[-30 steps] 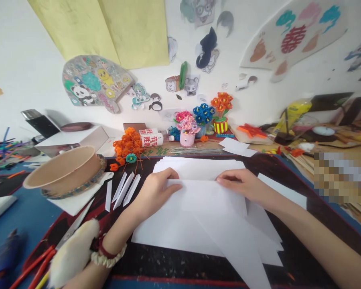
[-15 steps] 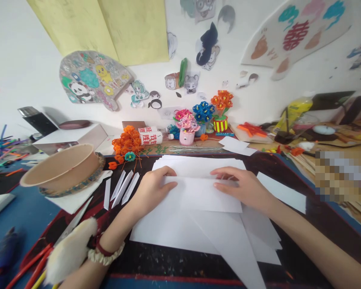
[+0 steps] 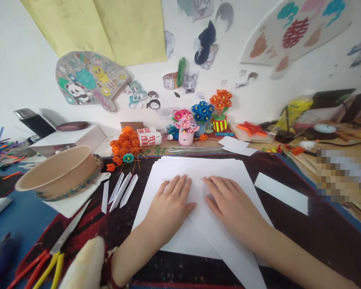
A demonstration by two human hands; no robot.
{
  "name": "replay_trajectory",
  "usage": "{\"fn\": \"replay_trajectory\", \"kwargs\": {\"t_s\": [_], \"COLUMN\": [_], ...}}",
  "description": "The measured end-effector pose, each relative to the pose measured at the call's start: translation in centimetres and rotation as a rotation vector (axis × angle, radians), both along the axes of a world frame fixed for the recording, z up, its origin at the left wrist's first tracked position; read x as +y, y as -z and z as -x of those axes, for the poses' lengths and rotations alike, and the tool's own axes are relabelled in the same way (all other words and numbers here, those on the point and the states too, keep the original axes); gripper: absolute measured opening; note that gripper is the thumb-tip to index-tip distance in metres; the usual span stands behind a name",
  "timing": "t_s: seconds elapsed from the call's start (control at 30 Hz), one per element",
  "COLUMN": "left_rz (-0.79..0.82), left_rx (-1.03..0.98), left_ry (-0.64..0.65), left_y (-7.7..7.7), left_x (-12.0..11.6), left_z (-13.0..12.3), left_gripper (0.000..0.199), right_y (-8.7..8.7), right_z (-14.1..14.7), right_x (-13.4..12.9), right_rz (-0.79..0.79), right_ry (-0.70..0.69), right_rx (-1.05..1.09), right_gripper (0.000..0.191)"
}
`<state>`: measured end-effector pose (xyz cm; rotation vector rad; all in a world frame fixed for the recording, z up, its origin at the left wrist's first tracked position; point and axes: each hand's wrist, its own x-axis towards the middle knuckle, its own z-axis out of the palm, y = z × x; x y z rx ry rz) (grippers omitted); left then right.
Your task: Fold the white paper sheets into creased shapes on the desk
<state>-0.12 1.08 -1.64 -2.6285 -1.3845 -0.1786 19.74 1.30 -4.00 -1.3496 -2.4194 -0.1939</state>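
White sheets of paper [image 3: 195, 165] lie in an uneven stack on the dark mat in front of me. On top rests my left hand [image 3: 172, 206], palm down, its fingers stretched out over the paper. My right hand [image 3: 228, 200] also lies flat there, fingers spread slightly, a short gap from the left. A long pointed piece of paper [image 3: 243, 263] slants from under the hands toward the mat's near edge. To the left are several narrow folded paper strips [image 3: 124, 192]. A separate white paper rectangle [image 3: 282, 193] lies to the right.
Scissors [image 3: 66, 233] with red and yellow handles lie at front left, near a fluffy white thing [image 3: 86, 261] by my left wrist. A beige round bowl [image 3: 57, 168] stands farther left. Orange flowers [image 3: 124, 144], a bottle [image 3: 150, 137] and flower pots [image 3: 186, 137] line the back.
Both hands had bent fingers at a raised, folded-over edge of a top sheet. Now that sheet lies flat, and both hands have come nearer and rest open on the paper.
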Motion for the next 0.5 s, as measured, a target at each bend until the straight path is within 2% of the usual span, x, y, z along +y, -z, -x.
{"fn": "replay_trajectory", "kwargs": {"t_s": [0.1, 0.23, 0.37, 0.43, 0.5], "left_rz": [0.026, 0.093, 0.114, 0.112, 0.106], "left_rx": [-0.007, -0.039, -0.07, -0.075, -0.082], "left_ry": [-0.005, 0.064, 0.062, 0.059, 0.064], "left_y": [0.1, 0.0, 0.1, 0.1, 0.1], "left_x": [-0.3, -0.9, -1.3, -1.4, -1.3], "left_z": [-0.2, -0.6, -0.9, -0.9, -0.9], "left_gripper": [0.052, 0.061, 0.061, 0.06, 0.059], "right_y": [0.5, 1.0, -0.1, -0.8, -1.0], "right_z": [0.3, 0.7, 1.0, 0.8, 0.4], "right_x": [-0.3, -0.5, -1.4, -2.9, -4.8], "right_rz": [-0.053, -0.113, -0.196, -0.271, -0.33], "right_ry": [0.022, 0.063, 0.068, 0.047, -0.071], "right_rx": [-0.053, -0.108, -0.141, -0.121, -0.089], "right_gripper": [0.042, 0.044, 0.042, 0.039, 0.033]}}
